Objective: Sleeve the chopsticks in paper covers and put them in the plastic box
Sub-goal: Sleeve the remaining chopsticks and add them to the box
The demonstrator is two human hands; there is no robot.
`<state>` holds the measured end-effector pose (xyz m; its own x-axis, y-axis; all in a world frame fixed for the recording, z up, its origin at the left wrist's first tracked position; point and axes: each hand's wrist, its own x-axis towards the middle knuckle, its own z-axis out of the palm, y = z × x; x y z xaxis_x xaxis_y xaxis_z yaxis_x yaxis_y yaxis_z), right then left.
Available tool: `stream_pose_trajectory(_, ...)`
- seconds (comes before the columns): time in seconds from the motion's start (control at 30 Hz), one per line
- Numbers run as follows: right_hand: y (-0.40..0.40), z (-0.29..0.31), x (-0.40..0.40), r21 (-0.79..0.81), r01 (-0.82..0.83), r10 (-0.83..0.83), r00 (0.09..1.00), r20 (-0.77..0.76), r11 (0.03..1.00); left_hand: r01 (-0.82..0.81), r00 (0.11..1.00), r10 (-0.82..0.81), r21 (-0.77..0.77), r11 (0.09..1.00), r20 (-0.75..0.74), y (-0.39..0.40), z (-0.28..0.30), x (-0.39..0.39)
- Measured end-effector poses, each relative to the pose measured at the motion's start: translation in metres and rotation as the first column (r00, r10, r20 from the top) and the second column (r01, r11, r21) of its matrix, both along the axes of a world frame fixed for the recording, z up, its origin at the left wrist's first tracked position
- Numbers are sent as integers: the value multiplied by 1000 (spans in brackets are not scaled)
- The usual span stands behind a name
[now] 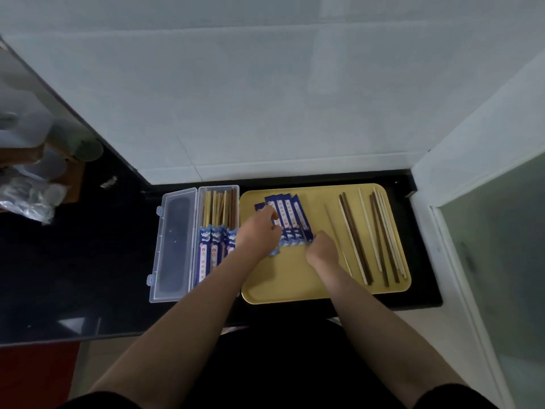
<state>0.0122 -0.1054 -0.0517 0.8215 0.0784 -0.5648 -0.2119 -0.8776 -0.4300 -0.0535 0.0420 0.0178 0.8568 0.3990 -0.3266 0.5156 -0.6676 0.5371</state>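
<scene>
While both hands reach over the yellow tray [295, 284], the left hand [259, 231] curls its fingers round one blue paper cover at the left edge of the fanned paper covers [290, 216]. The right hand [323, 246] rests at their near ends, fingers curled; whether it pinches one cannot be told. Bare chopsticks [374, 234] lie on the tray's right side. Just left of the tray, the open plastic box [194, 240] holds sleeved chopsticks [216, 228] on the black counter [73, 261].

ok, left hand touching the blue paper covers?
Touching. Head view: the left hand lies on the fanned paper covers on the yellow tray, fingers curled over them.
</scene>
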Motion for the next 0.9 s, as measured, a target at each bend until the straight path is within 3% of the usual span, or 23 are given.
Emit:
stream_pose_trajectory(0.1, -18, 12, 8, 154, 108, -128, 984, 123, 982, 50, 999, -50, 56, 997, 16, -21, -5, 15)
stream_pose_trajectory(0.17, -31, 24, 21, 292, 123, -167, 977, 130, 948, 133, 988, -144, 173, 976, 57, -38, -10, 28)
stream_pose_trajectory(0.27, -46, 46, 41, 419, 36, -41, 999, 2, 907, 332, 929, -371, 445, 831, -1, -59, -10, 50)
stream_pose_trajectory(0.37, -59, 60, 55, 438, -47, 85, 994, -68, 898, 435, 895, -422, 483, 760, -143, -68, -9, 67)
stream_pose_trajectory(0.47, -73, 57, 61, 457, 34, -2, 998, -70, 889, 314, 946, -278, 274, 909, -165, -72, -2, 74)
stream_pose_trajectory(0.53, -80, 41, 64, 294, -9, 9, 1000, 2, 956, 141, 984, -128, 98, 985, -126, -71, -4, 71)
stream_pose_trajectory(0.6, -84, 24, 59, 47, -113, 111, 993, 32, 993, 34, 986, -40, -40, 999, -162, -69, -6, 69)
stream_pose_trajectory(0.67, -86, 8, 47, -88, -187, 188, 982, 0, 978, -168, 968, 97, -309, 936, -232, -69, -11, 67)
stream_pose_trajectory(0.73, -85, 1, 37, -151, -240, 243, 970, -4, 959, -357, 926, 213, -537, 764, -313, -71, -9, 65)
stream_pose_trajectory(0.8, -82, 2, 35, -150, -269, 268, 963, -25, 951, -499, 865, 304, -617, 609, -399, -68, -8, 59)
stream_pose_trajectory(0.9, -80, 7, 40, 34, -176, 178, 983, -48, 984, -521, 851, 296, -635, 570, -433, -65, -10, 52)
